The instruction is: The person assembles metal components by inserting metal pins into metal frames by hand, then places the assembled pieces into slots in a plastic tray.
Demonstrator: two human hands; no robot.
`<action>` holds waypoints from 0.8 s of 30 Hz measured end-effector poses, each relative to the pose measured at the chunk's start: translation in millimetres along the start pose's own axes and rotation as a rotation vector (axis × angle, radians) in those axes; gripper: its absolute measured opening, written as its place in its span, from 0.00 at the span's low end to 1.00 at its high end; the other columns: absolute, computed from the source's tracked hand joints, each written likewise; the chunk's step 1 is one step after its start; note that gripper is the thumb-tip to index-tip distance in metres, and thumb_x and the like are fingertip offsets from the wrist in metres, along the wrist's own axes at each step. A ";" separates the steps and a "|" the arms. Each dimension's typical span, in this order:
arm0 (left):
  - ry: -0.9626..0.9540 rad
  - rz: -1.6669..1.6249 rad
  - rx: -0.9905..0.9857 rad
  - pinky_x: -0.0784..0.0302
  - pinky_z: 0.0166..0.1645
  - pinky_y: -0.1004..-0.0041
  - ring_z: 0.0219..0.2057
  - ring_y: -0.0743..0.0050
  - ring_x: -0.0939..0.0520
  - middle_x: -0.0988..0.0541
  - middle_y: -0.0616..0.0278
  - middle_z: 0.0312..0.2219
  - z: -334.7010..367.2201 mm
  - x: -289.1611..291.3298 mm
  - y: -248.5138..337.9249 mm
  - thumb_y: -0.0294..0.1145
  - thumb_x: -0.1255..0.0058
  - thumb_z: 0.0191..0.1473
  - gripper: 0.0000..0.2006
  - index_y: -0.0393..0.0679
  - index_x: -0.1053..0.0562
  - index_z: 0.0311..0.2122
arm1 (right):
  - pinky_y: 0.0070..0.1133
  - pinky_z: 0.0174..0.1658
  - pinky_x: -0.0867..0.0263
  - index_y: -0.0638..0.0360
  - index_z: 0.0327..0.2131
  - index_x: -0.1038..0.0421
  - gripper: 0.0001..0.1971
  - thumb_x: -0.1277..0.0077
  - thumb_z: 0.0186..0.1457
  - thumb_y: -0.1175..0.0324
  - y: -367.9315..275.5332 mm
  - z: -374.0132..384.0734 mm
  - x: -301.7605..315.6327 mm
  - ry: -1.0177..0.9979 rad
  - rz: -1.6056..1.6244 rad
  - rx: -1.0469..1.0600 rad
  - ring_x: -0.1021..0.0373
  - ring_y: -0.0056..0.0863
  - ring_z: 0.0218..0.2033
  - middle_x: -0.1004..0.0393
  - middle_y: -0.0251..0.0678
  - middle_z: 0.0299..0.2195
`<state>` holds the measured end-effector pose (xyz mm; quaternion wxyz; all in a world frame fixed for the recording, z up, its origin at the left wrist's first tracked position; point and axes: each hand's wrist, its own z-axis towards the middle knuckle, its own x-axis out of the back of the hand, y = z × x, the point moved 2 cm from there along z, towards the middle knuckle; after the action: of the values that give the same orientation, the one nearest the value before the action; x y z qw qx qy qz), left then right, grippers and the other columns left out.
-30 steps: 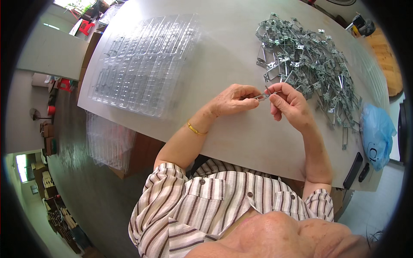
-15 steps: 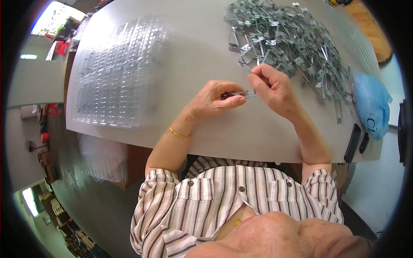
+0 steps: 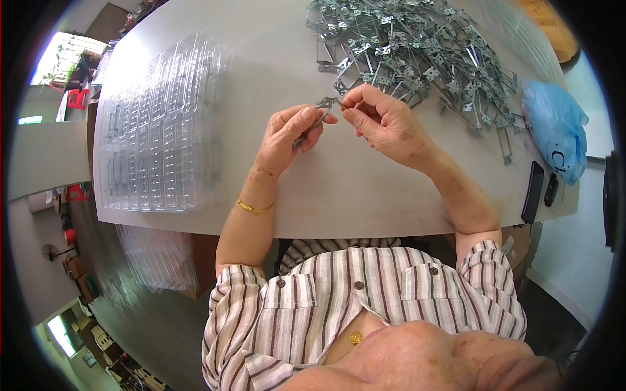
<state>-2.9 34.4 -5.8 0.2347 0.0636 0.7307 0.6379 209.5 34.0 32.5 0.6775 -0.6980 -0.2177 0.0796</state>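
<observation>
My left hand (image 3: pixel 291 133) is closed around a small grey metal bracket (image 3: pixel 324 103), thumb on top, with part of the metal showing below the fingers. Its flat end with holes points up and to the right. My right hand (image 3: pixel 385 120) pinches a thin metal end at the bracket's right side, thumb against forefinger. Whether that end belongs to the same bracket or a second one cannot be made out. Just beyond my right hand lies a large tangled pile of similar metal brackets (image 3: pixel 417 49).
Clear plastic trays (image 3: pixel 163 124) lie on the left of the pale table (image 3: pixel 261 78). More clear trays (image 3: pixel 156 257) sit below the table's left edge. At the right are a blue plastic bag (image 3: pixel 554 130), a dark phone-like slab (image 3: pixel 533 192) and a small black object (image 3: pixel 551 189).
My left hand has turned upward, tilting the metal it holds. My right hand has come in from beside the pile, and its fingertips now meet the bracket. The whole view has shifted slightly.
</observation>
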 end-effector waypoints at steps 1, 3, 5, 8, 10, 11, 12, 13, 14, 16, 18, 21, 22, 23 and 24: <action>-0.009 0.012 -0.009 0.43 0.22 0.80 0.17 0.84 0.36 0.31 0.69 0.17 0.4 -0.5 0.4 0.50 0.57 0.65 0.26 0.30 0.23 0.42 | 0.12 0.26 0.38 0.56 0.43 0.31 0.07 0.52 0.67 0.65 1.0 0.1 0.5 -0.026 -0.055 0.003 0.35 0.09 0.27 0.31 0.22 0.27; -0.019 0.024 -0.018 0.44 0.23 0.80 0.17 0.84 0.36 0.31 0.69 0.17 0.4 -1.0 1.6 0.50 0.57 0.65 0.26 0.30 0.23 0.42 | 0.12 0.26 0.38 0.56 0.42 0.31 0.06 0.51 0.67 0.66 0.8 0.7 0.3 -0.020 -0.049 0.002 0.35 0.10 0.27 0.31 0.22 0.27; -0.011 0.098 -0.017 0.44 0.23 0.80 0.18 0.85 0.36 0.32 0.70 0.17 -0.5 -1.1 4.4 0.49 0.57 0.65 0.25 0.31 0.23 0.42 | 0.12 0.27 0.37 0.56 0.42 0.31 0.06 0.51 0.66 0.66 0.8 1.3 -0.3 -0.014 -0.043 0.000 0.35 0.10 0.27 0.31 0.22 0.27; -0.001 0.176 -0.033 0.45 0.24 0.81 0.19 0.86 0.36 0.32 0.72 0.18 -0.2 -1.7 7.3 0.48 0.55 0.65 0.24 0.31 0.22 0.41 | 0.17 0.29 0.37 0.60 0.41 0.31 0.06 0.48 0.63 0.70 -0.2 1.4 0.4 0.021 -0.055 0.010 0.34 0.13 0.25 0.28 0.27 0.23; 0.017 0.194 -0.032 0.45 0.24 0.81 0.19 0.87 0.37 0.33 0.74 0.17 -0.6 1.9 5.2 0.45 0.52 0.64 0.21 0.33 0.21 0.40 | 0.17 0.28 0.36 0.61 0.43 0.32 0.08 0.50 0.63 0.70 -3.2 0.9 0.7 0.026 -0.005 -0.014 0.34 0.14 0.23 0.27 0.29 0.23; 0.035 0.212 -0.030 0.45 0.24 0.81 0.20 0.89 0.37 0.33 0.76 0.17 -0.7 3.3 4.4 0.42 0.50 0.63 0.17 0.35 0.20 0.39 | 0.17 0.28 0.36 0.61 0.43 0.32 0.08 0.50 0.63 0.70 -6.0 1.4 2.0 0.026 -0.005 -0.013 0.34 0.14 0.23 0.27 0.29 0.23; 0.034 0.212 -0.030 0.45 0.24 0.81 0.20 0.89 0.37 0.33 0.76 0.17 -1.0 1.9 5.4 0.42 0.50 0.63 0.17 0.35 0.20 0.39 | 0.16 0.26 0.36 0.62 0.45 0.32 0.09 0.50 0.64 0.69 -8.1 1.4 3.6 -0.015 0.017 -0.058 0.33 0.14 0.22 0.27 0.29 0.24; 0.017 0.256 -0.023 0.45 0.25 0.81 0.20 0.88 0.37 0.33 0.75 0.18 -1.9 -0.8 7.3 0.44 0.51 0.63 0.20 0.33 0.20 0.39 | 0.16 0.25 0.35 0.63 0.46 0.33 0.11 0.51 0.65 0.68 -8.5 1.5 4.7 -0.056 0.038 -0.103 0.33 0.14 0.21 0.27 0.30 0.24; -0.001 0.300 -0.016 0.44 0.26 0.81 0.21 0.87 0.36 0.33 0.74 0.19 -2.6 -2.9 8.5 0.46 0.52 0.63 0.22 0.32 0.21 0.40 | 0.16 0.25 0.35 0.63 0.46 0.33 0.11 0.51 0.65 0.68 -7.2 2.2 6.1 -0.054 0.038 -0.103 0.33 0.14 0.21 0.27 0.30 0.24; -0.014 0.301 -0.015 0.44 0.26 0.81 0.21 0.87 0.36 0.33 0.74 0.19 -3.2 -4.6 9.0 0.47 0.52 0.63 0.23 0.32 0.21 0.40 | 0.16 0.23 0.33 0.63 0.47 0.32 0.12 0.52 0.66 0.65 -1.6 4.3 7.2 -0.141 0.248 -0.187 0.32 0.14 0.20 0.27 0.30 0.24; -0.025 0.301 -0.014 0.43 0.26 0.81 0.21 0.87 0.35 0.32 0.74 0.19 -3.1 -5.3 9.6 0.47 0.51 0.63 0.23 0.32 0.21 0.40 | 0.16 0.23 0.32 0.63 0.46 0.32 0.12 0.53 0.67 0.64 3.4 7.4 10.3 -0.191 0.331 -0.214 0.31 0.15 0.20 0.27 0.30 0.25; -0.030 0.237 0.009 0.42 0.26 0.82 0.23 0.88 0.35 0.30 0.74 0.20 -4.1 -4.3 9.1 0.40 0.45 0.60 0.16 0.34 0.20 0.40 | 0.16 0.23 0.30 0.63 0.45 0.32 0.12 0.54 0.68 0.63 5.1 8.3 10.1 -0.249 0.422 -0.248 0.29 0.16 0.21 0.27 0.31 0.25; -0.036 0.222 0.019 0.42 0.26 0.81 0.23 0.88 0.35 0.29 0.74 0.20 -5.1 -4.0 7.3 0.40 0.44 0.60 0.16 0.34 0.20 0.40 | 0.16 0.23 0.30 0.63 0.44 0.31 0.12 0.55 0.68 0.63 5.0 8.4 9.5 -0.256 0.429 -0.255 0.29 0.17 0.21 0.26 0.31 0.26; -0.042 0.207 0.030 0.41 0.26 0.81 0.23 0.88 0.35 0.29 0.74 0.20 -6.2 -3.7 6.3 0.40 0.44 0.59 0.17 0.34 0.20 0.40 | 0.16 0.23 0.30 0.63 0.44 0.31 0.12 0.55 0.68 0.63 5.2 8.7 8.8 -0.259 0.431 -0.255 0.29 0.17 0.21 0.26 0.31 0.26; -0.043 0.206 0.030 0.41 0.26 0.81 0.23 0.88 0.35 0.29 0.74 0.20 -6.0 -3.8 6.6 0.40 0.44 0.59 0.17 0.34 0.20 0.40 | 0.16 0.23 0.30 0.63 0.43 0.32 0.12 0.55 0.68 0.63 5.7 8.6 9.0 -0.270 0.418 -0.258 0.29 0.17 0.20 0.26 0.31 0.25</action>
<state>-3.5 28.6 2.0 0.1826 0.1554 0.7246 0.6461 215.2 45.6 28.0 0.5168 -0.7914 -0.1655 0.2816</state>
